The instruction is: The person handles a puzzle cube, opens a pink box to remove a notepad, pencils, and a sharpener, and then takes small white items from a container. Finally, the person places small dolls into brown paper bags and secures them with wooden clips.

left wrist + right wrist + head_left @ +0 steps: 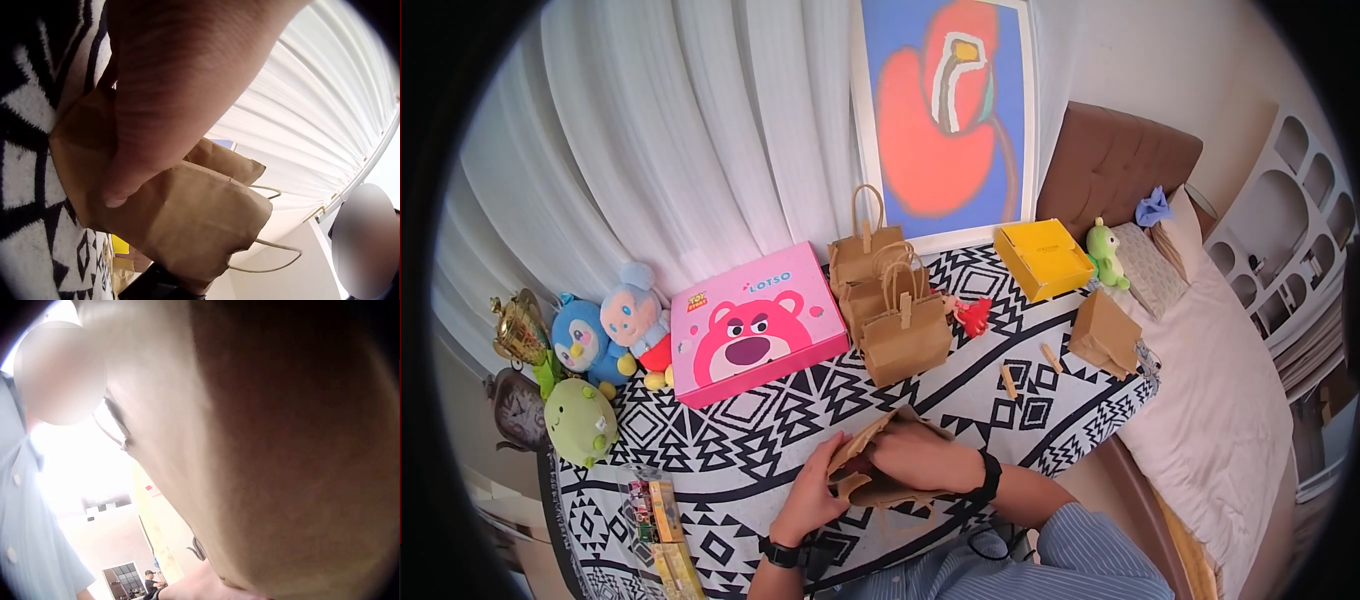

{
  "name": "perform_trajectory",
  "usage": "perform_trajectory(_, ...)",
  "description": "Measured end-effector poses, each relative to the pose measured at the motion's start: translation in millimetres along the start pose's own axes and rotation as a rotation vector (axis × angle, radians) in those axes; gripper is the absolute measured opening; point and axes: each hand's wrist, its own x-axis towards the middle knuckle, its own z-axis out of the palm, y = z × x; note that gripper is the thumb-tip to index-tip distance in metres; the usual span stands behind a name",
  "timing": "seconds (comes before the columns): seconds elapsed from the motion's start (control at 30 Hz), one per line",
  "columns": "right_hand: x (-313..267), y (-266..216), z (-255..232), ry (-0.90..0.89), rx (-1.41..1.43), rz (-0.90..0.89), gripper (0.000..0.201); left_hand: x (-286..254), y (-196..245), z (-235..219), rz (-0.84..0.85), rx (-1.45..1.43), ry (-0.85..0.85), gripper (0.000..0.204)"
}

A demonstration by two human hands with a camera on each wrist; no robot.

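A brown paper bag point(862, 492) lies tilted at the table's near edge, its mouth spread. The left hand point(808, 500) grips the bag's left side; in the left wrist view that hand point(181, 94) has its thumb flat along the paper bag point(194, 219), which has two string handles. The right hand point(915, 455) reaches into the bag's mouth, its fingers hidden inside. Brown paper point(281, 456) fills most of the right wrist view. What the right fingers do inside cannot be seen.
Behind stand several brown handled bags point(906, 345) beside a pink box point(760, 330). Plush toys point(583, 340) are at the left, packaged items point(662, 525) at near left. A yellow box point(1045, 260), a small paper bag point(1105, 333) and two wooden pieces point(1009, 382) are at the right.
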Motion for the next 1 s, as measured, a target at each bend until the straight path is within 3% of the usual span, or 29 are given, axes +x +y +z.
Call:
perform_trajectory(0.23,-0.2,-5.0,-2.9,0.000,0.168,0.000,0.026,0.3,6.5,-2.1,-0.033,-0.009,-0.002,0.090)
perform_trajectory(0.3,0.9,-7.0,-6.5,-0.119,0.236,0.143,0.021,1.3,6.4,-1.9,-0.008,0.001,0.003,0.089)
perform_trajectory(0.4,1.1,-8.0,-2.2,0.007,0.183,0.066,0.018,1.3,3.0,-1.7,0.012,0.019,0.001,0.088)
perform_trajectory(0.6,-0.7,-4.0,4.7,0.064,0.185,0.028,0.019,1.6,1.7,-1.3,0.018,0.032,0.005,0.084)
perform_trajectory(1.0,0.0,-4.1,6.0,-0.010,0.189,0.069,0.024,1.7,3.1,-1.9,0.018,0.049,-0.006,0.088)
